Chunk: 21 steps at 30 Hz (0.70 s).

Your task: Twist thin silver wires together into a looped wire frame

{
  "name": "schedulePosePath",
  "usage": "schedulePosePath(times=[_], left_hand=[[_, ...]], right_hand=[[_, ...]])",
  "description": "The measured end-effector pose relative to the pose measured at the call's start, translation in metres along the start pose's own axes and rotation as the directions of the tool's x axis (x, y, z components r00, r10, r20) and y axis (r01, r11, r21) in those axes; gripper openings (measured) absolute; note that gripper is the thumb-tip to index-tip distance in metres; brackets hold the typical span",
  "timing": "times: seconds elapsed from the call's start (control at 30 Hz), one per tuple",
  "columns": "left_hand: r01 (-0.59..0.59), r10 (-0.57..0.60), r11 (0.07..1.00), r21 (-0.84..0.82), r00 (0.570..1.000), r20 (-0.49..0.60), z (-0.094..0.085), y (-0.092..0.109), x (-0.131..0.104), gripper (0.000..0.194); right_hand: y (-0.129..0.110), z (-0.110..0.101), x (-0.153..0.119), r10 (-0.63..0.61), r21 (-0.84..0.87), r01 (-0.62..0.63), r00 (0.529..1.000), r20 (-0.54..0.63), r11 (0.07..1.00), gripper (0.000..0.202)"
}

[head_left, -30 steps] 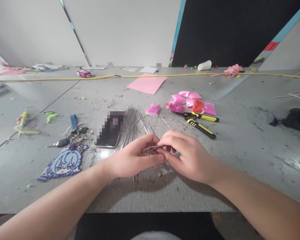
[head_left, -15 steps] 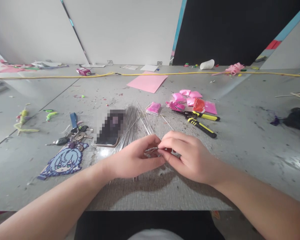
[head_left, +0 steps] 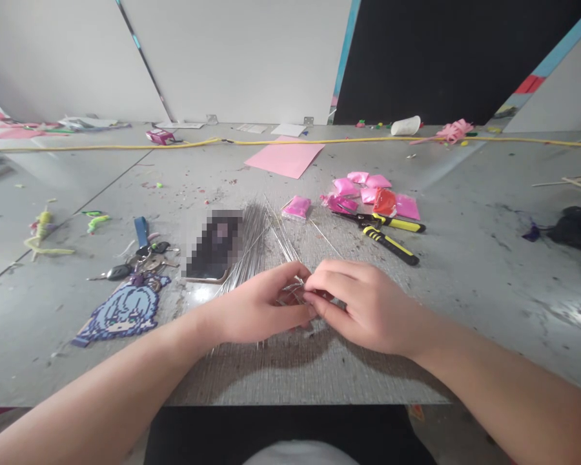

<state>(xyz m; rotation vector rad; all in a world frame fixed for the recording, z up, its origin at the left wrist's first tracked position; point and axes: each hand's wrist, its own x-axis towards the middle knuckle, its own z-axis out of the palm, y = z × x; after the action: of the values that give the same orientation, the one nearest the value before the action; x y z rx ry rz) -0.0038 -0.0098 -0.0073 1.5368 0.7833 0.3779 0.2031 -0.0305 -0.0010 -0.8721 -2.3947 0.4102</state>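
Between my two hands is a bent piece of silvery wire (head_left: 293,290), partly covered by my fingers. My left hand (head_left: 259,303) curls around its left side. My right hand (head_left: 363,303) pinches the wire with thumb and fingertips, close against the left fingertips. A bundle of straight metal wires (head_left: 249,239) lies just beyond and under my left hand, with a few loose strands (head_left: 283,236) to its right. Pliers with yellow and black handles (head_left: 392,242) rest open on the table beyond my right hand.
A phone (head_left: 213,248) lies left of the wires, beside keys (head_left: 150,258) and a blue pixel-style charm (head_left: 126,310). Pink packets (head_left: 346,187) sit near the pliers. Pink paper (head_left: 288,158), a yellow cord (head_left: 281,141) and a white cup (head_left: 405,126) lie farther back.
Both hands stay together on the wire, the right fingertips shifted very slightly left. The rest of the table looks the same apart from a tiny camera shift.
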Motion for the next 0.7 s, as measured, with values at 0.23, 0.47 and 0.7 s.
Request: schedulePosePath(times=[0.23, 0.47, 0.7], left_hand=[[0.017, -0.017, 1.000, 0.023, 1.000, 0.004, -0.0011, 0.0004, -0.0002, 0.018], [0.018, -0.018, 0.998, 0.055, 1.000, 0.009, -0.0020, 0.0026, -0.0012, 0.017], [0.011, -0.009, 0.981, 0.194, 1.000, -0.012, -0.0026, 0.0042, -0.0029, 0.017]], right_hand=[[0.0023, 0.0014, -0.0004, -0.004, -0.078, 0.013, 0.994, 0.110, 0.997, 0.015], [0.0020, 0.0002, -0.0001, -0.007, -0.108, 0.023, 0.989, 0.150, 0.994, 0.013], [0.0005, -0.0009, 0.0008, 0.000, -0.141, 0.026, 0.983, 0.185, 0.990, 0.014]])
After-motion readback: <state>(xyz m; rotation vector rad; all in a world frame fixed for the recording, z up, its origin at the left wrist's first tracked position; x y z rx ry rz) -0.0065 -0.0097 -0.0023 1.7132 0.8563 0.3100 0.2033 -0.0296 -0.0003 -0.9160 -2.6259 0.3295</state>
